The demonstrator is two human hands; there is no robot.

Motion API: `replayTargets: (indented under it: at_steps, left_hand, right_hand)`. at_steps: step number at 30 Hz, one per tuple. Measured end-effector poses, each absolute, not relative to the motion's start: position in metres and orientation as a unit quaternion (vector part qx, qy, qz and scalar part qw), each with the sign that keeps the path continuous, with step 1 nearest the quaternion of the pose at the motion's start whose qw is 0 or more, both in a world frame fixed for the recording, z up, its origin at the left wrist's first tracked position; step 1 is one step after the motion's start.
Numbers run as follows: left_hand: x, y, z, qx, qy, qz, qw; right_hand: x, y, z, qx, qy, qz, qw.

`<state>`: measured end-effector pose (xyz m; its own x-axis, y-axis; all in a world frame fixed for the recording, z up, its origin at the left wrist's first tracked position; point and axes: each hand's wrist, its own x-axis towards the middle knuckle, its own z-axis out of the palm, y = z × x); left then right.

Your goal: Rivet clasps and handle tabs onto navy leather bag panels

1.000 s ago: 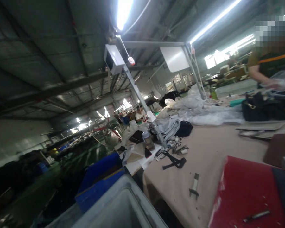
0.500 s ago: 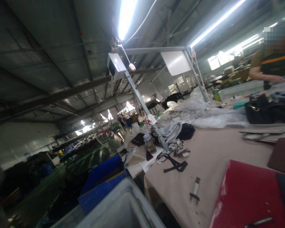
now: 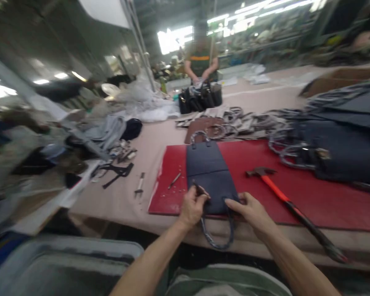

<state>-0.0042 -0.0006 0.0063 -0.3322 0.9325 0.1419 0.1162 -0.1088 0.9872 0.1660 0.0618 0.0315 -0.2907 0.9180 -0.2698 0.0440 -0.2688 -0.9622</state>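
Note:
A dark blue bag panel (image 3: 210, 174) with a handle at each end lies flat on a red mat (image 3: 311, 193). My left hand (image 3: 193, 206) is closed at the panel's near left corner and pinches a small dark tool I cannot name. My right hand (image 3: 249, 209) rests on the near right corner, fingers curled onto the panel's edge. The near handle (image 3: 217, 234) hangs over the table edge between my hands.
A hammer (image 3: 283, 197) with an orange and black handle lies on the mat to the right. Dark blue bags and handles (image 3: 333, 144) are piled at the right. Small tools (image 3: 139, 183) lie left of the mat. A person (image 3: 201, 61) works across the table. A grey bin (image 3: 64, 263) stands at the lower left.
The view has swung from the ceiling and far left of the table down to the red mat. Both my hands and the blue panel have come into sight.

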Motion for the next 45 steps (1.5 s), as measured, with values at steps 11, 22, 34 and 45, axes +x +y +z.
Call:
replayTargets:
  at_steps: [11, 22, 34, 45]
  left_hand:
    - [-0.010, -0.008, 0.003, 0.443, 0.547, 0.600, 0.381]
    - [-0.018, -0.006, 0.038, 0.412, 0.535, 0.591, 0.442]
    - [-0.023, -0.005, 0.035, 0.340, 0.525, 0.611, 0.485]
    - [-0.019, 0.002, 0.050, 0.346, 0.553, 0.565, 0.506]
  right_hand:
    - [0.156, 0.043, 0.023, -0.508, -0.269, 0.747, 0.335]
    - [0.163, 0.033, 0.030, -0.386, -0.255, 0.806, 0.369]
    - [0.148, -0.021, 0.002, -0.276, -0.147, 0.842, 0.440]
    - [0.126, -0.015, -0.012, -0.419, -0.347, 0.718, 0.434]
